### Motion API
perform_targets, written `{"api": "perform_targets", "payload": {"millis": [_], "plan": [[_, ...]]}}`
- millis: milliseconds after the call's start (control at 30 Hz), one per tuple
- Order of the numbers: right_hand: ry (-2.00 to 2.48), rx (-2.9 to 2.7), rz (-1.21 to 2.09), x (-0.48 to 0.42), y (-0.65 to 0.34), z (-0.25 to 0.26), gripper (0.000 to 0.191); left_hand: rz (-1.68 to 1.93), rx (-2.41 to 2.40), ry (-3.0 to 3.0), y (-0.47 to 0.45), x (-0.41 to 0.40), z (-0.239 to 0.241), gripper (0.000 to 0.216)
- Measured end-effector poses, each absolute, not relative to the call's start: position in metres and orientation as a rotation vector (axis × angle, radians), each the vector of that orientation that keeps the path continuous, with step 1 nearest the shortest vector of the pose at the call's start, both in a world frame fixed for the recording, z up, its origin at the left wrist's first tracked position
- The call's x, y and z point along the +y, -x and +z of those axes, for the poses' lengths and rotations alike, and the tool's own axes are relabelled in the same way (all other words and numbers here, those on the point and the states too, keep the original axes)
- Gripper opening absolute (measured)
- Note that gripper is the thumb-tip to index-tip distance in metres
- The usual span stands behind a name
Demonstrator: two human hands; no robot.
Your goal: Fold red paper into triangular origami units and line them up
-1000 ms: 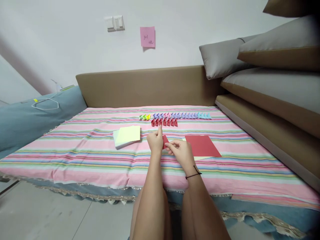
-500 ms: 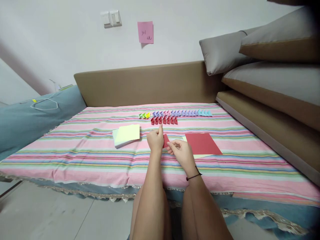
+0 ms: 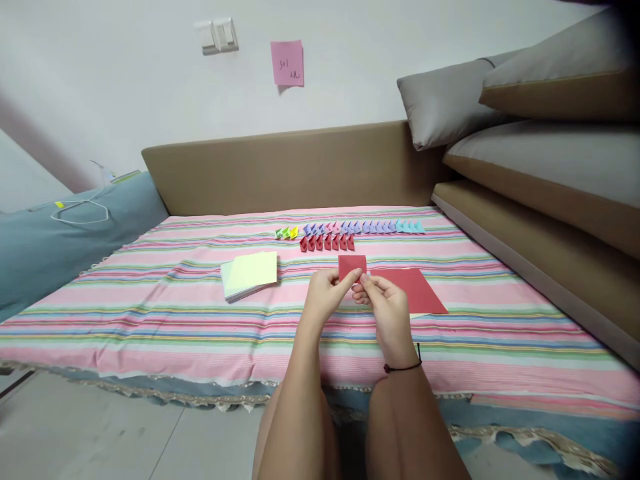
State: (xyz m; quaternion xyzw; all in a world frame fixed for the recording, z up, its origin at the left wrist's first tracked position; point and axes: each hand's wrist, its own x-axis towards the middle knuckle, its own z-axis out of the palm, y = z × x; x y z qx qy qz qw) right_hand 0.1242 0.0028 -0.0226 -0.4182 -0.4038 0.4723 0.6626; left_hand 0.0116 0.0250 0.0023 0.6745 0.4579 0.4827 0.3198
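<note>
A small red square of paper (image 3: 351, 265) is held up over the striped cloth. My left hand (image 3: 327, 290) is closed on its lower left, with the thumb pressed across the front. My right hand (image 3: 385, 297) pinches the lower right corner, its other fingers curled. Behind the right hand lies a larger red sheet (image 3: 423, 291), partly covered by the hand. Beyond the held paper, a row of small folded red paper pieces (image 3: 327, 243) stands on the cloth. Farther back runs a longer row of folded purple, pink and blue pieces (image 3: 370, 227).
To the left sits a stack of paper with a pale yellow sheet (image 3: 250, 277) on top. Green and yellow folded pieces (image 3: 287, 233) stand at the back. Grey and brown cushions (image 3: 540, 167) are piled at the right. A brown backrest (image 3: 280, 173) borders the striped cloth (image 3: 165, 300).
Both hands have moved slightly right with the red paper. It has turned from edge-on to face me, and my left thumb has come down from pointing up onto its front.
</note>
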Motion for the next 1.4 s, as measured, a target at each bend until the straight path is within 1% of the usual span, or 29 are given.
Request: {"api": "perform_targets", "payload": {"millis": [267, 500, 700, 767, 867, 967, 1033, 1100, 1133, 1200, 1300, 1400], "plan": [[0.931, -0.899, 1.109, -0.005, -0.134, -0.017, 0.027, 1.260, 1.109, -1.763, -0.016, 0.025, 0.002, 0.049], [0.969, -0.993, 1.141, -0.011, -0.145, -0.012, 0.028, 1.369, 1.053, -1.580, -0.011, 0.025, 0.004, 0.049], [0.998, -1.057, 1.119, -0.014, -0.150, -0.007, 0.029, 1.386, 0.954, -1.595, -0.014, 0.023, 0.007, 0.036], [1.010, -1.123, 1.145, -0.015, -0.152, -0.007, 0.029, 1.403, 0.939, -1.626, -0.011, 0.021, 0.009, 0.037], [1.005, -1.182, 1.183, -0.015, -0.153, -0.010, 0.026, 1.355, 0.968, -1.689, -0.006, 0.018, 0.011, 0.040], [0.986, -1.126, 1.141, -0.013, -0.151, -0.011, 0.026, 1.243, 0.960, -1.729, -0.007, 0.018, 0.010, 0.040], [1.000, -1.026, 1.078, -0.013, -0.149, -0.011, 0.027, 1.221, 0.924, -1.683, -0.012, 0.019, 0.009, 0.035], [1.006, -0.909, 1.030, -0.012, -0.148, -0.010, 0.027, 1.229, 0.866, -1.572, -0.018, 0.020, 0.007, 0.024], [0.997, -0.865, 1.016, -0.013, -0.148, -0.009, 0.027, 1.236, 0.838, -1.521, -0.022, 0.021, 0.006, 0.024], [0.964, -0.819, 0.984, -0.012, -0.148, -0.008, 0.028, 1.265, 0.808, -1.473, -0.026, 0.021, 0.004, 0.031], [0.977, -0.880, 0.947, -0.012, -0.151, -0.009, 0.032, 1.340, 0.838, -1.526, -0.028, 0.021, 0.003, 0.024], [1.018, -1.015, 0.936, -0.010, -0.156, -0.012, 0.034, 1.342, 0.876, -1.619, -0.027, 0.021, 0.003, 0.017]]}}
